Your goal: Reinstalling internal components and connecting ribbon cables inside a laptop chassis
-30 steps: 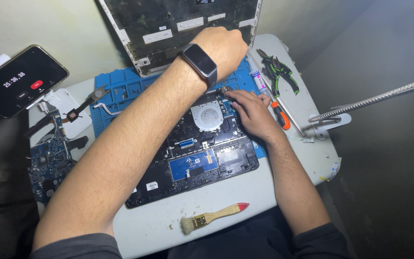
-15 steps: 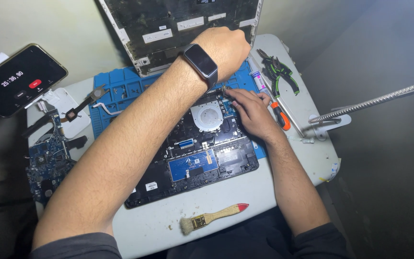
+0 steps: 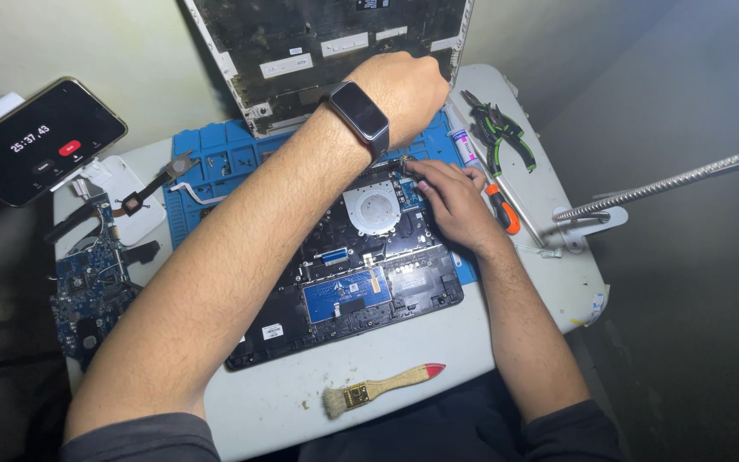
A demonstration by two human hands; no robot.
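Neither hand has moved: left hand [image 3: 404,85] grips the lid [image 3: 318,51], right hand [image 3: 451,197] pinches laptop base [image 3: 344,274].

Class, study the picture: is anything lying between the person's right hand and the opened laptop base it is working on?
Nothing visible does. The right hand already rests on the laptop base, fingertips at its top right corner beside the round fan. The left hand grips the lid above.

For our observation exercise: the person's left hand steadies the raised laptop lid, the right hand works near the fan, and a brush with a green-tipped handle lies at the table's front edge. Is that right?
Not quite. The head view shows the brush has a red-tipped wooden handle, not green. The rest holds: the left hand steadies the raised lid, the right hand works beside the fan, and the brush lies at the table's front edge.
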